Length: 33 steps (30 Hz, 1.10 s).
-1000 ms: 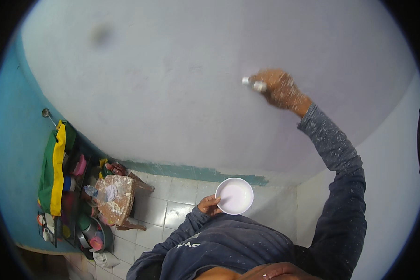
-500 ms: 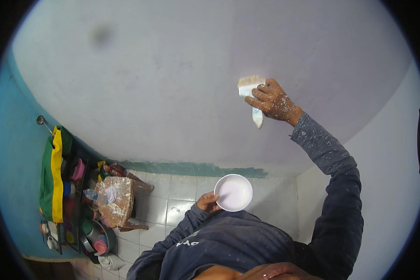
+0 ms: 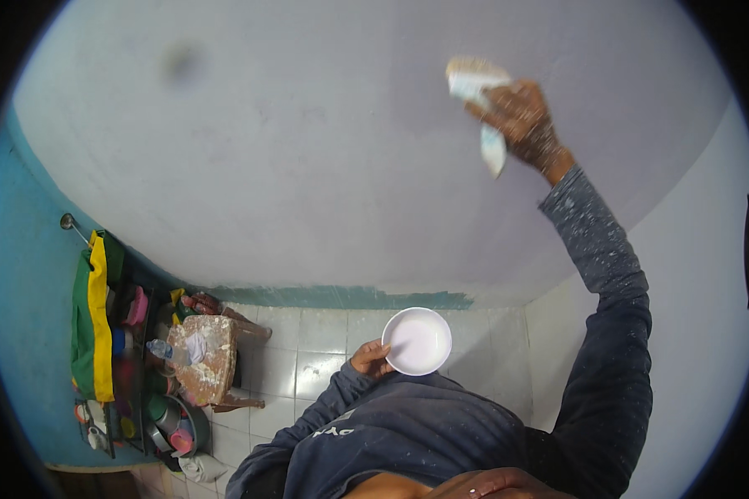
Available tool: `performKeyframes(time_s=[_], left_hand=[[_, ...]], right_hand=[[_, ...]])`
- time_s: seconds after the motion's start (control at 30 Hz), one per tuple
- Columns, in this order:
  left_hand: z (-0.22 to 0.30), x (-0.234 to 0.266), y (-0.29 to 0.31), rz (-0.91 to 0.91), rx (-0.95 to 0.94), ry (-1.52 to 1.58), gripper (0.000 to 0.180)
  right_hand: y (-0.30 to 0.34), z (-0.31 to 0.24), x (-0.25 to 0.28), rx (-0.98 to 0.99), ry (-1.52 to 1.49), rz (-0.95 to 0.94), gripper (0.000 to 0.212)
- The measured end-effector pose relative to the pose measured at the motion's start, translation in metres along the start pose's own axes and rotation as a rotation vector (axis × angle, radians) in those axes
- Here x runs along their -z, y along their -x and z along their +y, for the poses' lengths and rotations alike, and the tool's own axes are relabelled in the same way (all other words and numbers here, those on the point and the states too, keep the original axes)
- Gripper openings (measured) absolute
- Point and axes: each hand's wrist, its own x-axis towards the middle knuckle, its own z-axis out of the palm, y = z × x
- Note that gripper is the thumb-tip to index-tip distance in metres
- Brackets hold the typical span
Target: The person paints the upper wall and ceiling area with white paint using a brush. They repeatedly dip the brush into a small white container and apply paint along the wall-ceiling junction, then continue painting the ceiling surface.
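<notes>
At the far left a teal wall [image 3: 25,333] carries a rail from which a green and yellow cloth [image 3: 91,316] hangs, and just right of it a rack [image 3: 137,366] holds a crowd of coloured kitchen things too small to tell apart, with a round metal bowl [image 3: 187,424] near its foot on the tiled floor [image 3: 308,349]. Beside the rack stands a paint-spattered wooden stool [image 3: 208,358] with a clear plastic bottle [image 3: 162,349] lying against its left edge. Above all this spreads the pale, freshly coated ceiling [image 3: 308,150], marked by one dark smudge at upper left and ending at a ragged teal strip [image 3: 349,297] where the older colour shows along the top of the wall. Lower middle, the left hand [image 3: 370,358] grips the near rim of a shallow white bowl [image 3: 418,341] — fingers curled at its edge, the bowl held level in front of the person's chest and filled with white paint. Further right, the right hand [image 3: 524,121] is raised high on a speckled dark sleeve [image 3: 607,283], closed around the handle of a broad paintbrush [image 3: 474,87] — its bristles lie against the ceiling, the handle slanting down past the palm. A white wall [image 3: 699,333] fills the right side
</notes>
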Motion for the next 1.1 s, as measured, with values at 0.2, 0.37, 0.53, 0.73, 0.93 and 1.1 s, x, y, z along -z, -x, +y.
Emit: performKeyframes(time_s=[0.2, 0.37, 0.53, 0.73, 0.93, 1.1], left_hand=[[0.004, -0.012, -0.004, 0.023, 0.005, 0.049, 0.048], [-0.004, -0.014, -0.011, 0.023, 0.019, 0.06, 0.048], [-0.008, -0.022, -0.012, -0.001, 0.025, 0.062, 0.048], [-0.008, -0.028, -0.016, -0.017, -0.016, 0.038, 0.049], [-0.005, -0.032, -0.023, 0.029, -0.039, 0.017, 0.049], [-0.013, -0.03, -0.031, -0.007, -0.026, 0.054, 0.048]], right_hand=[[0.037, -0.051, -0.009, -0.195, -0.453, -0.463, 0.022], [0.011, 0.029, -0.008, -0.471, -0.651, -0.017, 0.017], [-0.01, 0.081, 0.014, -0.175, -0.129, 0.16, 0.03], [0.03, -0.007, 0.002, 0.052, -0.054, -0.024, 0.025], [0.036, -0.003, 0.014, -0.194, -0.454, -0.391, 0.031], [-0.02, 0.109, 0.031, -0.323, -0.573, -0.087, 0.027]])
